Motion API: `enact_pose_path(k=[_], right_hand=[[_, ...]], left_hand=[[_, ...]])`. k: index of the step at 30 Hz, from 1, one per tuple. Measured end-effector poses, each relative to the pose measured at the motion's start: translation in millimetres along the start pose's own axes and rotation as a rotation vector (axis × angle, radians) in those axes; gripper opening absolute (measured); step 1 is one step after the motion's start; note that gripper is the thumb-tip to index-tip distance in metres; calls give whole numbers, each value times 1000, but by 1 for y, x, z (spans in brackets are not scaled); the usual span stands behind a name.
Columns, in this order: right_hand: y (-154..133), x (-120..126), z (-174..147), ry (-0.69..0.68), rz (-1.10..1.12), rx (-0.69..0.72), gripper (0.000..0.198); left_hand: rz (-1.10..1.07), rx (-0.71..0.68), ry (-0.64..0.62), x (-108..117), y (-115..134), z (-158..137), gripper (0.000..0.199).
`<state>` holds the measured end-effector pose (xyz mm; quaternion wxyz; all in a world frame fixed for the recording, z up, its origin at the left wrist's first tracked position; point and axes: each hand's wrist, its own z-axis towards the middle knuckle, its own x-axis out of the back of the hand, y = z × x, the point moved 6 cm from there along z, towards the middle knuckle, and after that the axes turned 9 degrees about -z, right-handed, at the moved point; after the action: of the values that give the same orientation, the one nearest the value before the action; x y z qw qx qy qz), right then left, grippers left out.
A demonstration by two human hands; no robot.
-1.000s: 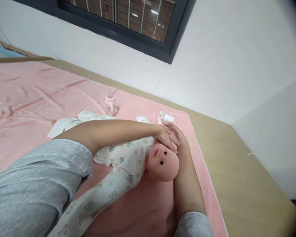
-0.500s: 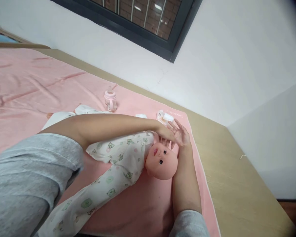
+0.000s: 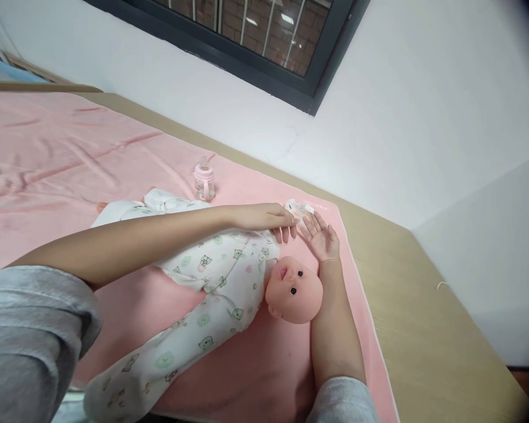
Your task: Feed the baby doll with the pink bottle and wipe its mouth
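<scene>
A baby doll (image 3: 229, 258) lies on its back in white clothes printed with green bears. Its bald head (image 3: 297, 294) rests against the inside of my right forearm. My right hand (image 3: 322, 239) lies palm up just beyond the head, fingers spread and holding nothing. Across the doll's body reaches my left arm. My left hand (image 3: 273, 218) hovers palm down above the doll's shoulder, its fingers loosely bent downward with nothing seen in them. A small clear and white packet (image 3: 296, 208) lies behind both hands, partly covered by the fingers.
A pink-topped baby bottle (image 3: 204, 183) stands on the pink blanket (image 3: 48, 147) behind the doll's legs. The blanket covers a wooden surface (image 3: 405, 305) with a bare strip at the right. A white wall and a dark-framed window (image 3: 311, 88) rise behind.
My left hand has drawn back to the left, away from my right hand and the doll's head. My right hand stays palm up in about the same place. The view has shifted slightly.
</scene>
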<state>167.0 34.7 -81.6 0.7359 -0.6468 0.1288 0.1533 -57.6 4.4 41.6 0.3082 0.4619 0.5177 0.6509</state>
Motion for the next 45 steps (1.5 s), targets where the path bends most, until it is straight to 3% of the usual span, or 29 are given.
enact_pose_path(k=[3, 5, 9, 14, 17, 21, 26, 32, 37, 40, 45], right_hand=[[-11, 0, -1, 22, -15, 29, 38], [-24, -5, -2, 1, -68, 25, 34], [-71, -30, -10, -38, -246, 144, 33], [-122, -96, -40, -316, -488, 311, 40], [-132, -128, -56, -422, -559, 339, 34], [-137, -145, -63, -399, -590, 395, 31], [-131, -144, -60, -336, -680, 324, 33], [-118, -153, -57, -441, -805, 250, 32], [-106, -158, -53, -505, -741, 166, 28], [-94, -139, -39, -455, -640, 109, 29], [-47, -72, -12, -291, -351, -31, 44]], left_hand=[[29, -64, 83, 7, 4, -3, 44], [117, -103, 219, 15, 9, -5, 41], [244, -134, 459, 23, 18, -16, 44], [186, -190, 374, 0, 30, -25, 62], [51, -226, 299, -16, 36, -28, 51], [-134, -198, 234, -28, 32, -31, 32], [-85, -332, 336, -22, 36, -42, 20], [84, -480, 523, -13, 44, -56, 14], [139, -537, 489, -14, 50, -62, 7], [81, -500, 440, -12, 49, -65, 8], [56, -325, 339, -11, 38, -64, 13]])
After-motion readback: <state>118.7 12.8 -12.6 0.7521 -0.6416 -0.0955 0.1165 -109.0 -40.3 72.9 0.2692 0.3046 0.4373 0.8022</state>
